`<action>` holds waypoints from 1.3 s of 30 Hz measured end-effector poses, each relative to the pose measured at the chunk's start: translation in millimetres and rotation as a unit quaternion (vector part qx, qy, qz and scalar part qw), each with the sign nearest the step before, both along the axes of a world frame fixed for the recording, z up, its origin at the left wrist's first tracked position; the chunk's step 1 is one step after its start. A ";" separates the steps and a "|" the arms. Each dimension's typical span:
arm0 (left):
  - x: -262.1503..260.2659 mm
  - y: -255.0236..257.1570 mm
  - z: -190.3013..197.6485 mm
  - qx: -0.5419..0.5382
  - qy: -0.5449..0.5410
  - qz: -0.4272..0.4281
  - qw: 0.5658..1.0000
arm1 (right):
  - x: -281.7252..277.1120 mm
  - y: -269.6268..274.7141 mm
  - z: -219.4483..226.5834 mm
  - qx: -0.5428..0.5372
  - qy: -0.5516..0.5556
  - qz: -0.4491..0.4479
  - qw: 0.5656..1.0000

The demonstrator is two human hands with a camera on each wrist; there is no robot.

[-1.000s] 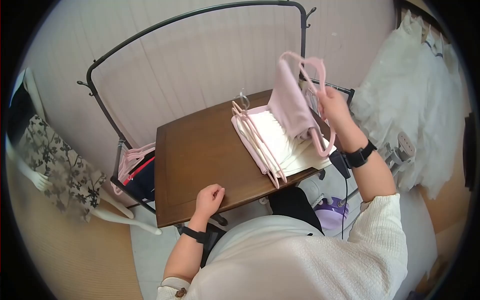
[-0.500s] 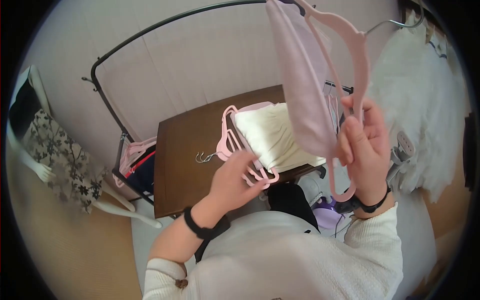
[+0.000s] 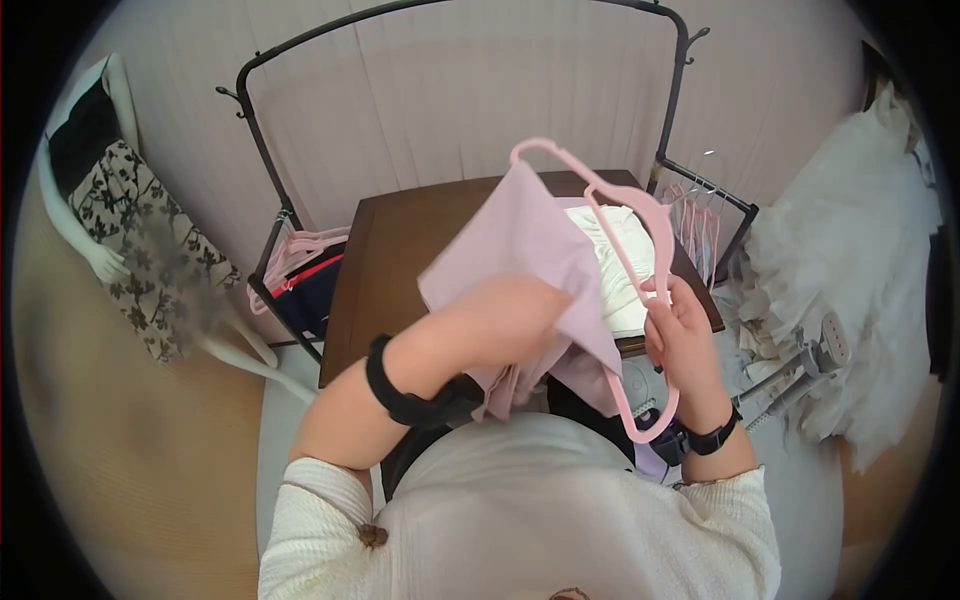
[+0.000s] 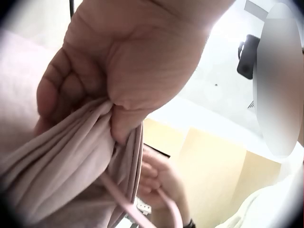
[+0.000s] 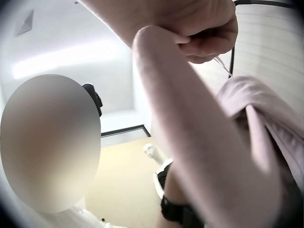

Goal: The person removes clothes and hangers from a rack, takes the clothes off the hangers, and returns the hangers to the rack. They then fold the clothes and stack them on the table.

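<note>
Seeing pink on hanger (image 3: 655, 213), lilac-pink on cloth (image 3: 525, 225), white on folded fabric (image 3: 620, 300), dark brown on table (image 3: 385, 250), black floral over cream on skirt (image 3: 120, 200).

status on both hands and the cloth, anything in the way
Left hand grips pink cloth. Right hand grips pink hanger. Cloth hangs on hanger; nothing visibly in the way.

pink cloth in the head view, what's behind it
Past the pink cloth show part of the brown table and part of a white garment; whatever lies directly behind is covered.
</note>
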State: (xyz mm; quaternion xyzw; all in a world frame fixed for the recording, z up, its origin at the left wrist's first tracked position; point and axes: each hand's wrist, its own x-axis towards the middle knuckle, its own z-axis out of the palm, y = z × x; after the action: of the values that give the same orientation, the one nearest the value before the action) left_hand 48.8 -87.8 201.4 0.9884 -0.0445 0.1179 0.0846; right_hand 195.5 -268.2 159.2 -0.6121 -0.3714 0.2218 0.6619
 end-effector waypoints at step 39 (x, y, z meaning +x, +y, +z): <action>28.4 -15.6 -51.0 -0.590 -0.208 0.053 0.778 | -10.2 33.4 -39.7 -0.063 -0.346 0.031 0.935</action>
State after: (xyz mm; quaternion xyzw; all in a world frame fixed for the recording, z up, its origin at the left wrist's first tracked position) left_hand 77.1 -103.4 150.4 0.6973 0.0695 0.3281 0.6334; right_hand 185.2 -234.8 119.5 -0.6797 -0.5817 0.0393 0.4452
